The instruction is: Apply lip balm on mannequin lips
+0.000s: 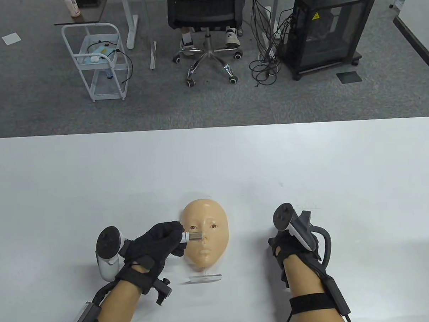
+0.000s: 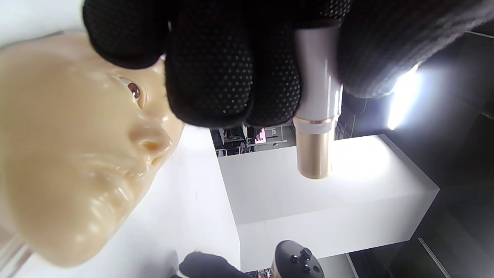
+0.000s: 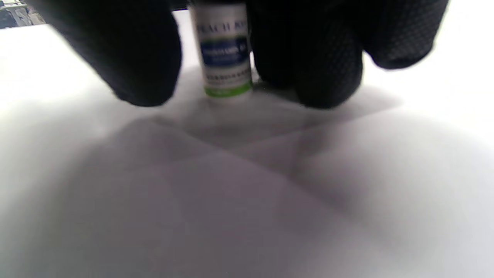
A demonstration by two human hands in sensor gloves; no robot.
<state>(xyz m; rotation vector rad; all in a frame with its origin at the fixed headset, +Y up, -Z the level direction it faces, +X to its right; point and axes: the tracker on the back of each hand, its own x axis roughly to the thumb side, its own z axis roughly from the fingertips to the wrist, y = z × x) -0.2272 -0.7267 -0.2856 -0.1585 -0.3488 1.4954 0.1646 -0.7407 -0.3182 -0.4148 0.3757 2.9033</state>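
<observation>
The mannequin face (image 1: 206, 218) stands on a clear base (image 1: 205, 277) at the table's front middle. Its lips (image 1: 205, 253) show below the nose. My left hand (image 1: 178, 241) grips a white lip balm tube (image 1: 192, 236); its gold end points right, in front of the cheek beside the nose and above the lips. In the left wrist view the tube (image 2: 314, 127) hangs from my fingers (image 2: 231, 77), apart from the face (image 2: 69, 154). My right hand (image 1: 287, 248) rests on the table right of the face. Its fingers (image 3: 308, 58) hold a white labelled cap (image 3: 225, 50) upright on the tabletop.
The white table (image 1: 307, 171) spreads wide behind and beside the face. Beyond its far edge stand an office chair (image 1: 206, 22), a white cart (image 1: 100, 63) and a black cabinet (image 1: 322, 31) on grey carpet.
</observation>
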